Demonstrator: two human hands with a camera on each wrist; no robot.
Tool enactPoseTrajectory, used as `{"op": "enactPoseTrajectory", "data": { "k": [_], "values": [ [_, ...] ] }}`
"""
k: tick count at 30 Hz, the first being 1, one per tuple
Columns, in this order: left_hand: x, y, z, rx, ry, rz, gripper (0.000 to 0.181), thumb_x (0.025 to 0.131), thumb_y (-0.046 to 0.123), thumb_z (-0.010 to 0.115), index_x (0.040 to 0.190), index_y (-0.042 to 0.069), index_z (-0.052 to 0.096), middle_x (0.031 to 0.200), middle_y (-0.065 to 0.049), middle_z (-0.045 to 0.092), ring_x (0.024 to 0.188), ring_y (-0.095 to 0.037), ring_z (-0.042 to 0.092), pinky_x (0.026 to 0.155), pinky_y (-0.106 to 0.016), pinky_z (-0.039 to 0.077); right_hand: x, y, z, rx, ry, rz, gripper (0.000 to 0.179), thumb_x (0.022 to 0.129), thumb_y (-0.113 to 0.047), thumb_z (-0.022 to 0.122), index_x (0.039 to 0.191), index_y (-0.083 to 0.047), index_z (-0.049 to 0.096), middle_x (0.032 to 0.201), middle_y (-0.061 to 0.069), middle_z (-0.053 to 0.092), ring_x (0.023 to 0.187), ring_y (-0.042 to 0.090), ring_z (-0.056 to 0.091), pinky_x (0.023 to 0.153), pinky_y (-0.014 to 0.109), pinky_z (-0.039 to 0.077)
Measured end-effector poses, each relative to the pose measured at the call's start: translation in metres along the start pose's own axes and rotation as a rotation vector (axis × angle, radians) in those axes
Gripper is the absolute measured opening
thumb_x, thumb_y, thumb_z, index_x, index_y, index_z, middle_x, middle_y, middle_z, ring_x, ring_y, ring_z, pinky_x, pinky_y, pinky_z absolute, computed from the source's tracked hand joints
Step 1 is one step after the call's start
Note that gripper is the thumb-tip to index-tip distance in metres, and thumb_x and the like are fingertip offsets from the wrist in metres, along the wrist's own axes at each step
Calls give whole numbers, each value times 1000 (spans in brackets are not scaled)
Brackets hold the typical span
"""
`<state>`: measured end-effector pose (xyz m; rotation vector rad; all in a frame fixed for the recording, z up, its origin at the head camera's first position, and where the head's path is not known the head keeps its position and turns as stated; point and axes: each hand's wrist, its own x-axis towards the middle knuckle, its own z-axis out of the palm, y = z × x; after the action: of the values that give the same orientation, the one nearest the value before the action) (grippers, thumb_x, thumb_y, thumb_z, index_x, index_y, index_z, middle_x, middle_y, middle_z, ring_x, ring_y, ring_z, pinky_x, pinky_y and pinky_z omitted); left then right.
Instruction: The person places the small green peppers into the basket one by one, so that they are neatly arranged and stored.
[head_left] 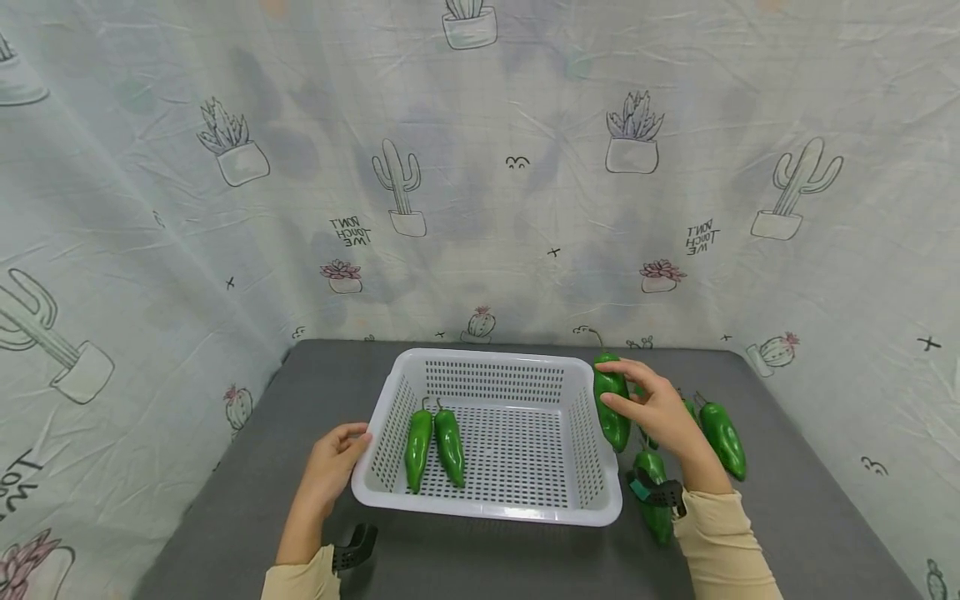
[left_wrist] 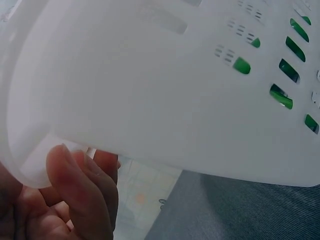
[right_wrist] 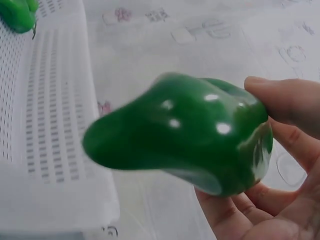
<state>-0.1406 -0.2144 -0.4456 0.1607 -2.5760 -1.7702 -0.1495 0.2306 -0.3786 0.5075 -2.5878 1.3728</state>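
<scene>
A white perforated plastic basket point(head_left: 487, 508) stands on the dark table with two green peppers point(head_left: 449, 446) lying side by side in its left half. My left hand point(head_left: 336, 458) grips the basket's left rim, fingers curled under the edge in the left wrist view. Beside the right rim, my right hand point(head_left: 652, 408) pinches a long green pepper point(right_wrist: 180, 135) between thumb and fingers. This pepper hangs with its stem up and its tip down in the head view, just outside the basket wall.
Several more green peppers lie on the table point(head_left: 780, 517) to the right, among them one at the far right point(head_left: 722, 440) and one point(head_left: 656, 517) partly behind the right wrist's black band point(head_left: 660, 492). A cloth printed with cacti point(head_left: 517, 208) hangs behind the table and along its sides.
</scene>
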Motion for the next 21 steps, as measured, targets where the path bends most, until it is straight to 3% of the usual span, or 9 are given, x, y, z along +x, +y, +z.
{"op": "enactPoseTrajectory", "data": {
  "k": [8,21],
  "values": [
    [1,-1,0,2,2,2,35,98,16,52,126,-4,52,111,-26,63,89,-23,65,70,-30,51,19,-11,14,72,-47,-30,42,92,-18,63,132,-9,52,149,19,34,137,42,28,95,64,37],
    [0,0,0,3,3,-8,34,98,16,53,126,-4,53,110,-24,64,88,-21,65,70,-30,51,52,-24,48,162,-104,-45,42,92,-20,63,132,-14,53,147,14,37,134,37,34,99,62,35]
  ]
}}
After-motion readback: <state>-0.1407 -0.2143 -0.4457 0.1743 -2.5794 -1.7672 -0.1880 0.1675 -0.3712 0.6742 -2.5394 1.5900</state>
